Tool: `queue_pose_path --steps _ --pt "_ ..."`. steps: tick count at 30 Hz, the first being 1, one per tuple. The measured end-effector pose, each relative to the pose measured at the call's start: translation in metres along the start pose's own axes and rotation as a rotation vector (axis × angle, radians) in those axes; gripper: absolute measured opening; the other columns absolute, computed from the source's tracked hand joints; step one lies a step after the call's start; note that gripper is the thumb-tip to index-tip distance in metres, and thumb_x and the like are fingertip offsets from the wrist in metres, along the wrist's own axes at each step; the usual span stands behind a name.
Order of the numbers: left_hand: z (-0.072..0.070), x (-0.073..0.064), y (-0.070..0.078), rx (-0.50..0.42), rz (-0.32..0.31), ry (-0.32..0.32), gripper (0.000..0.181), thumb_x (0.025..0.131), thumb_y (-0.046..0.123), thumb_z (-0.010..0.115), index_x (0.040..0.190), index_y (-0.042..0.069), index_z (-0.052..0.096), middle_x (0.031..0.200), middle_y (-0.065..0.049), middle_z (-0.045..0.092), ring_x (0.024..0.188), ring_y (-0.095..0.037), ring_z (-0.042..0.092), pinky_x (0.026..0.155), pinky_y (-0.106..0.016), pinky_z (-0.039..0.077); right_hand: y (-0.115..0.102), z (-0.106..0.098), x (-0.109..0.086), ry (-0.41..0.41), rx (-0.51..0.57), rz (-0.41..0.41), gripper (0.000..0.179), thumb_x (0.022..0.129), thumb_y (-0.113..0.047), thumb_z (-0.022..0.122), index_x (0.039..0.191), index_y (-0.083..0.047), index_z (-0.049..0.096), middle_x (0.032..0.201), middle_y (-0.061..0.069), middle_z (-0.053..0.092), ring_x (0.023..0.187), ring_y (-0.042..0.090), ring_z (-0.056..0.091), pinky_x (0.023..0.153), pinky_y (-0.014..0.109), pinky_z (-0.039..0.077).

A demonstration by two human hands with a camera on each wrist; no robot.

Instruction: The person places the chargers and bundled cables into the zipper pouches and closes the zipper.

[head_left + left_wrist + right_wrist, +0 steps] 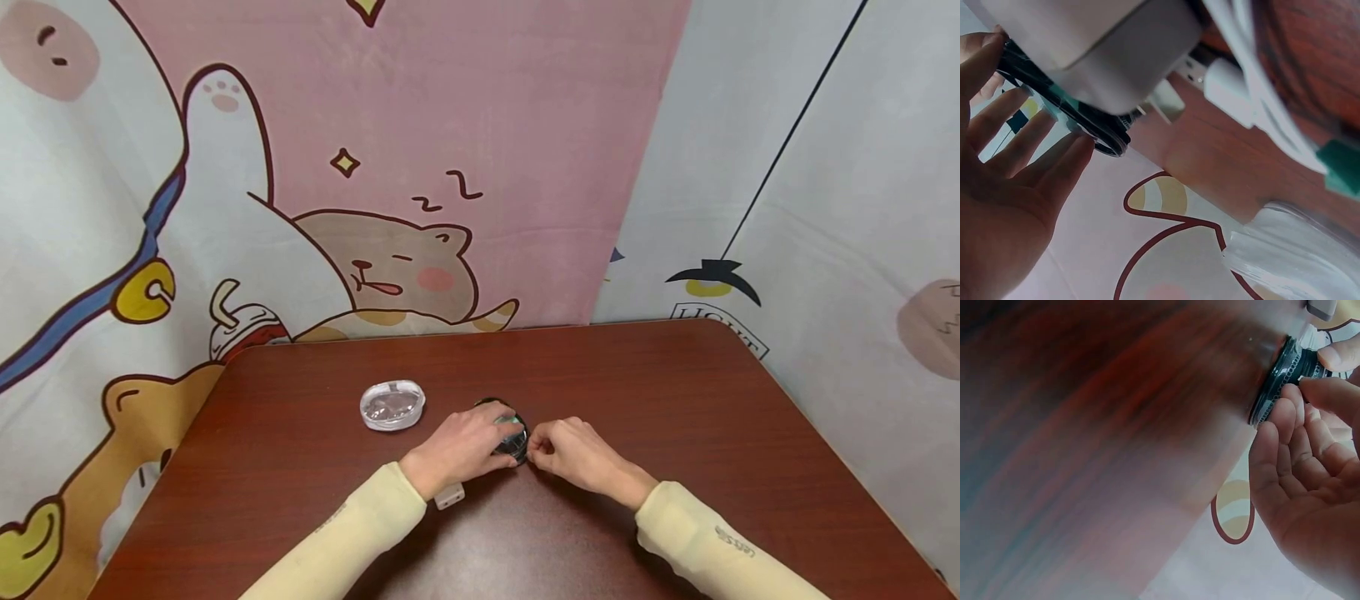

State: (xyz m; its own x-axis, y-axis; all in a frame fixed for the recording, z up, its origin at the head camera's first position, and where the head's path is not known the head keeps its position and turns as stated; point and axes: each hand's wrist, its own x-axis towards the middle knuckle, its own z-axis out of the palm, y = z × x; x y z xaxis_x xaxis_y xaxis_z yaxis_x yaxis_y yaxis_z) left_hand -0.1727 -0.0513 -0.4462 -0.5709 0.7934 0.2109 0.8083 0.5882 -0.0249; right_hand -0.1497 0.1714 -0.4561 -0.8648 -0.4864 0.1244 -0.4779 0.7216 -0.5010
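A small dark round zip case [513, 444] with a clear top lies on the table between both hands. My left hand [463, 442] grips it from the left, fingers over its top and thumb at its near side. At the case's right edge, my right hand [576, 454] pinches a tiny pull between thumb and forefinger; the right wrist view shows it beside the toothed rim [1280, 381]. Close by the left wrist sits a white charger plug [450, 496]. In the left wrist view, a white cable [1254, 75] with a USB end and a green tie appears near it.
A clear, white-edged oval case [392, 406] lies to the left of the hands on the brown table [637, 383]. Behind the table hangs a cartoon-printed curtain [540, 167].
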Motion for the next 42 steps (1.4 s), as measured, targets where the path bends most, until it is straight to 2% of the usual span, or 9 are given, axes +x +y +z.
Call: queue_pose_path --steps 9,14,19,26,31,36,42 --pt "-0.004 -0.001 0.000 -0.005 0.039 -0.036 0.039 0.094 0.043 0.076 0.128 0.025 0.075 0.136 -0.004 0.065 0.128 -0.020 0.058 0.084 -0.036 0.060 0.001 0.000 -0.003 0.051 -0.066 -0.037 0.018 0.085 -0.009 0.075 0.078 -0.024 0.068 0.070 -0.019 0.056 0.060 -0.003 0.047 0.055 0.021 0.043" --pt "-0.004 -0.003 -0.002 0.012 0.085 -0.044 0.029 0.096 0.040 0.074 0.124 0.031 0.077 0.141 -0.005 0.063 0.133 -0.022 0.057 0.086 -0.037 0.060 0.004 -0.002 -0.003 0.063 -0.076 -0.041 0.016 0.086 -0.009 0.077 0.080 -0.022 0.070 0.073 -0.017 0.060 0.061 -0.003 0.048 0.055 0.021 0.044" --pt "-0.007 -0.006 -0.004 0.001 0.142 -0.064 0.027 0.097 0.037 0.073 0.124 0.031 0.077 0.143 -0.003 0.062 0.137 -0.027 0.055 0.094 -0.039 0.058 0.009 -0.003 -0.003 0.084 -0.115 -0.050 0.014 0.086 -0.008 0.078 0.082 -0.019 0.071 0.076 -0.014 0.062 0.063 -0.002 0.049 0.056 0.021 0.044" --pt "-0.010 -0.005 -0.008 -0.090 0.221 -0.145 0.027 0.094 0.025 0.078 0.122 0.025 0.079 0.146 -0.002 0.060 0.143 -0.025 0.048 0.113 -0.032 0.043 0.017 -0.005 -0.001 0.087 -0.151 -0.045 0.014 0.088 -0.009 0.079 0.082 -0.017 0.070 0.076 -0.012 0.061 0.063 0.001 0.048 0.056 0.022 0.044" --pt "-0.012 -0.004 -0.012 -0.134 0.266 -0.156 0.028 0.092 0.018 0.080 0.119 0.021 0.080 0.145 -0.004 0.061 0.143 -0.024 0.048 0.118 -0.031 0.035 0.018 -0.006 -0.001 0.081 -0.155 -0.028 0.014 0.088 -0.010 0.079 0.082 -0.018 0.069 0.076 -0.013 0.060 0.063 0.002 0.048 0.057 0.023 0.043" --pt "-0.013 -0.005 -0.017 -0.179 0.252 -0.185 0.026 0.092 0.014 0.080 0.117 0.019 0.081 0.145 -0.002 0.061 0.143 -0.024 0.048 0.118 -0.030 0.035 0.015 -0.004 -0.003 0.070 -0.145 -0.035 0.014 0.088 -0.010 0.079 0.082 -0.019 0.069 0.076 -0.013 0.059 0.064 0.002 0.049 0.057 0.023 0.044" --pt "-0.013 -0.008 -0.019 -0.267 0.151 -0.225 0.025 0.092 0.013 0.079 0.117 0.015 0.077 0.148 0.000 0.059 0.146 -0.026 0.044 0.120 -0.030 0.033 0.012 -0.001 -0.004 0.084 -0.128 -0.059 0.015 0.087 -0.011 0.079 0.081 -0.020 0.069 0.076 -0.015 0.061 0.065 0.001 0.050 0.057 0.024 0.045"
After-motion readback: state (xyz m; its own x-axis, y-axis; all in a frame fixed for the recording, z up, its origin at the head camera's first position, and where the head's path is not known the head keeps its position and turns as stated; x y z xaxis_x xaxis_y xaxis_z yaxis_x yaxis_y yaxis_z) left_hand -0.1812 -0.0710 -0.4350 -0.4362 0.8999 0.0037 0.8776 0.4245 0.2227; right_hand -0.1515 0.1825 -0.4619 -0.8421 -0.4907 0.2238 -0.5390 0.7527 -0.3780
